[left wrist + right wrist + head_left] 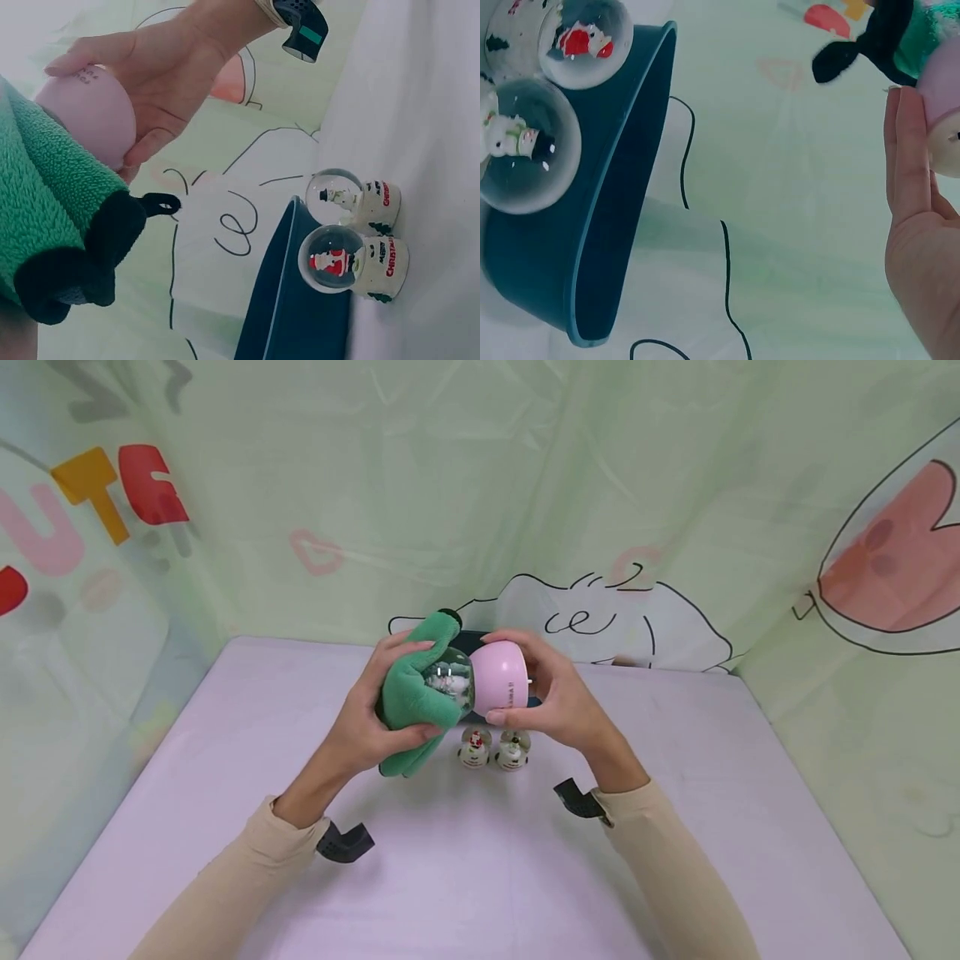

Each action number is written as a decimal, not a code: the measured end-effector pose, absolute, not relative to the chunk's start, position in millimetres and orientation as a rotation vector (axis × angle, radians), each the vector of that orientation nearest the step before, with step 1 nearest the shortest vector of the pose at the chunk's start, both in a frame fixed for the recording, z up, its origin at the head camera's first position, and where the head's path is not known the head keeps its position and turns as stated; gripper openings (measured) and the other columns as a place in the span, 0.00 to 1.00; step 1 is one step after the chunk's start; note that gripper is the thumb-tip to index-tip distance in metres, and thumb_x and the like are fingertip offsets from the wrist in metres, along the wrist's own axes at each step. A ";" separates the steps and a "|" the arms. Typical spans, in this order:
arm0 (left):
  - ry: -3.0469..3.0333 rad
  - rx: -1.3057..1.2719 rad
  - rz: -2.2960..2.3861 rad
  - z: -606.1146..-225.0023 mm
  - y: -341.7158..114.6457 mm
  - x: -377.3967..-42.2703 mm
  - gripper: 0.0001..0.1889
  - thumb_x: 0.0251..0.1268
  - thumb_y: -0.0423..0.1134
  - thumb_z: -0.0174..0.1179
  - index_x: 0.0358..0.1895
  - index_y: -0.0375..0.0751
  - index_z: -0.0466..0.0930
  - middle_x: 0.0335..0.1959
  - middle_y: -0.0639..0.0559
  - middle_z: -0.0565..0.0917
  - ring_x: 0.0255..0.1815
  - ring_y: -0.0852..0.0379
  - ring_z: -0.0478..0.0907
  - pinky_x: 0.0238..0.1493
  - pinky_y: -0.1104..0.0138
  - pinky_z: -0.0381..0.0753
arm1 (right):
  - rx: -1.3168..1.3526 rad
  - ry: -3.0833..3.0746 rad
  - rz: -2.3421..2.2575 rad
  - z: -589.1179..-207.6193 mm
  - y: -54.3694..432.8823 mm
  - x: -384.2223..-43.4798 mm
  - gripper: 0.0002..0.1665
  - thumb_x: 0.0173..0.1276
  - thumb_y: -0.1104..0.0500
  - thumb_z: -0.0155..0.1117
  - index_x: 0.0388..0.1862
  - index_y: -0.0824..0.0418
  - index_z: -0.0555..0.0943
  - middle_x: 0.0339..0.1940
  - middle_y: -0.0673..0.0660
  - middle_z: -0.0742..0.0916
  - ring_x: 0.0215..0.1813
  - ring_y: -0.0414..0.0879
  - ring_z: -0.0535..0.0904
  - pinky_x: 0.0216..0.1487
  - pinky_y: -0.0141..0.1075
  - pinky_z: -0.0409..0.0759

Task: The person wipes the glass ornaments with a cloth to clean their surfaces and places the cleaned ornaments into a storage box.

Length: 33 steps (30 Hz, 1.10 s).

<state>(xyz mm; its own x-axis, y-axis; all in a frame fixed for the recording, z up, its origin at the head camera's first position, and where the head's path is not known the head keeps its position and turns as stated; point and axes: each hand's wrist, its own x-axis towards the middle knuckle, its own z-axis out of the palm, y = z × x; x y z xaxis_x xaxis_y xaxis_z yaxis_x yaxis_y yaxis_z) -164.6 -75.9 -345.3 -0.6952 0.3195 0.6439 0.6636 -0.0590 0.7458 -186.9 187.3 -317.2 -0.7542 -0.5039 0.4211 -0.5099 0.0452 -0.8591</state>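
Both hands hold up a snow globe [501, 677] with a pink base, tipped on its side above the table. My right hand [551, 693] grips the pink base, thumb below and fingers over the top. A green cloth [420, 693] with black trim is wrapped partly around the glass dome [455, 677]. Through the cloth, my left hand [375, 710] grips the dome end. A whitish figure shows inside the glass, too small to make out. In the left wrist view, the cloth [52, 187] hides most of the dome.
Two small Christmas snow globes, one with a Santa [475, 747] and one with a snowman [513, 749], stand side by side on the lilac-covered table [450, 860]. Behind them is a dark blue basin [547, 255]. A printed curtain [450, 485] hangs behind the table.
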 end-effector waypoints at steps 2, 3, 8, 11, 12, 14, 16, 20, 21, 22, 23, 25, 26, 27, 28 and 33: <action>-1.923 -1.063 -1.822 -345.4 -75.8 -163.6 0.41 0.51 0.39 0.76 0.71 0.49 0.70 0.74 0.49 0.64 0.70 0.46 0.67 0.65 0.54 0.70 | 1.106 -2.256 1.903 -317.8 186.9 -187.2 0.45 0.50 0.71 0.77 0.69 0.60 0.72 0.60 0.59 0.78 0.48 0.58 0.80 0.42 0.43 0.86; -1.915 -1.063 -1.825 -345.5 -75.7 -163.3 0.41 0.50 0.38 0.76 0.71 0.50 0.70 0.74 0.48 0.64 0.71 0.46 0.67 0.65 0.55 0.70 | 1.106 -2.254 1.911 -318.0 186.8 -187.2 0.44 0.51 0.71 0.76 0.69 0.61 0.72 0.60 0.59 0.78 0.48 0.58 0.80 0.42 0.43 0.86; -1.935 -1.026 -1.828 -346.1 -75.9 -163.9 0.42 0.49 0.35 0.76 0.71 0.49 0.69 0.74 0.50 0.65 0.68 0.47 0.69 0.65 0.56 0.71 | 1.092 -2.290 1.856 -317.7 184.0 -184.6 0.45 0.51 0.71 0.78 0.70 0.62 0.71 0.59 0.58 0.79 0.46 0.58 0.80 0.42 0.42 0.86; -1.945 -1.005 -1.841 -347.0 -76.3 -164.8 0.42 0.49 0.35 0.76 0.71 0.47 0.69 0.73 0.50 0.66 0.66 0.48 0.70 0.64 0.55 0.71 | 1.070 -2.332 1.807 -316.8 182.2 -182.2 0.46 0.51 0.70 0.80 0.70 0.55 0.72 0.60 0.55 0.79 0.46 0.57 0.81 0.44 0.43 0.86; -1.947 -1.001 -1.846 -347.3 -76.5 -165.3 0.42 0.50 0.36 0.76 0.72 0.47 0.69 0.72 0.50 0.66 0.66 0.48 0.70 0.64 0.55 0.71 | 1.063 -2.344 1.793 -316.4 181.7 -181.4 0.46 0.51 0.70 0.80 0.69 0.53 0.72 0.60 0.54 0.79 0.47 0.56 0.81 0.44 0.44 0.86; -1.946 -0.996 -1.858 -347.5 -76.7 -166.2 0.42 0.51 0.40 0.77 0.72 0.46 0.68 0.72 0.50 0.66 0.65 0.48 0.71 0.64 0.55 0.71 | 1.051 -2.362 1.747 -315.5 181.3 -180.1 0.47 0.51 0.69 0.82 0.69 0.50 0.73 0.60 0.52 0.80 0.47 0.55 0.82 0.46 0.44 0.86; -1.943 -0.992 -1.867 -347.1 -77.1 -167.0 0.42 0.52 0.42 0.77 0.72 0.45 0.68 0.71 0.50 0.67 0.65 0.47 0.71 0.64 0.55 0.71 | 1.056 -2.361 1.694 -314.1 180.8 -178.7 0.48 0.50 0.68 0.83 0.69 0.49 0.73 0.59 0.51 0.80 0.47 0.52 0.83 0.47 0.43 0.86; -1.951 -0.969 -1.887 -345.9 -77.9 -168.0 0.42 0.52 0.40 0.76 0.72 0.45 0.68 0.68 0.50 0.69 0.62 0.48 0.72 0.62 0.56 0.72 | 1.092 -2.325 1.575 -311.5 178.9 -176.1 0.48 0.47 0.66 0.86 0.68 0.51 0.74 0.59 0.50 0.81 0.51 0.48 0.82 0.51 0.42 0.86; -1.957 -0.960 -1.890 -345.5 -78.1 -167.9 0.42 0.51 0.39 0.76 0.72 0.44 0.68 0.68 0.50 0.70 0.61 0.48 0.72 0.61 0.57 0.72 | 1.100 -2.316 1.539 -311.3 178.4 -175.7 0.48 0.47 0.65 0.86 0.68 0.52 0.75 0.60 0.50 0.81 0.52 0.48 0.81 0.51 0.42 0.86; -1.962 -0.952 -1.895 -345.1 -78.2 -167.9 0.42 0.51 0.37 0.75 0.72 0.44 0.67 0.67 0.50 0.70 0.61 0.48 0.72 0.60 0.57 0.73 | 1.107 -2.308 1.504 -311.2 177.8 -175.3 0.48 0.46 0.64 0.87 0.68 0.53 0.75 0.60 0.50 0.81 0.53 0.47 0.80 0.51 0.42 0.85; -1.971 -0.943 -1.898 -344.7 -78.4 -167.9 0.42 0.51 0.35 0.75 0.72 0.44 0.67 0.67 0.51 0.70 0.60 0.48 0.73 0.60 0.57 0.73 | 1.111 -2.300 1.467 -311.3 177.4 -175.1 0.48 0.46 0.63 0.87 0.67 0.53 0.75 0.60 0.50 0.81 0.54 0.46 0.80 0.51 0.42 0.86; -1.990 -0.923 -1.903 -344.2 -78.6 -167.8 0.42 0.51 0.33 0.74 0.72 0.45 0.67 0.66 0.52 0.71 0.60 0.48 0.73 0.58 0.57 0.74 | 1.115 -2.291 1.390 -311.7 176.4 -174.8 0.48 0.46 0.61 0.88 0.67 0.54 0.76 0.61 0.49 0.81 0.55 0.45 0.79 0.50 0.41 0.86; -1.998 -0.914 -1.907 -344.0 -78.7 -167.8 0.42 0.51 0.32 0.74 0.73 0.46 0.66 0.66 0.52 0.71 0.59 0.48 0.73 0.58 0.56 0.75 | 1.118 -2.285 1.360 -311.9 175.9 -174.8 0.48 0.45 0.61 0.88 0.67 0.54 0.76 0.61 0.49 0.81 0.56 0.45 0.79 0.49 0.41 0.86; -2.006 -0.903 -1.912 -344.0 -78.9 -167.9 0.42 0.51 0.31 0.73 0.73 0.46 0.66 0.65 0.52 0.72 0.59 0.48 0.73 0.57 0.56 0.75 | 1.122 -2.277 1.331 -311.9 175.4 -174.8 0.48 0.45 0.60 0.88 0.67 0.54 0.76 0.62 0.50 0.81 0.56 0.45 0.79 0.48 0.40 0.86; -2.014 -0.895 -1.914 -344.0 -79.0 -168.0 0.42 0.51 0.31 0.73 0.73 0.47 0.66 0.65 0.52 0.72 0.58 0.48 0.74 0.56 0.55 0.75 | 1.126 -2.270 1.310 -311.9 174.9 -174.9 0.48 0.45 0.60 0.88 0.66 0.54 0.76 0.62 0.50 0.81 0.56 0.45 0.79 0.48 0.40 0.86; -2.048 -0.850 -1.905 -343.7 -79.2 -167.7 0.43 0.52 0.30 0.73 0.74 0.50 0.66 0.63 0.51 0.72 0.57 0.49 0.74 0.54 0.51 0.76 | 1.138 -2.237 1.243 -313.1 172.5 -175.2 0.48 0.44 0.58 0.88 0.66 0.56 0.76 0.62 0.52 0.81 0.57 0.45 0.79 0.47 0.38 0.85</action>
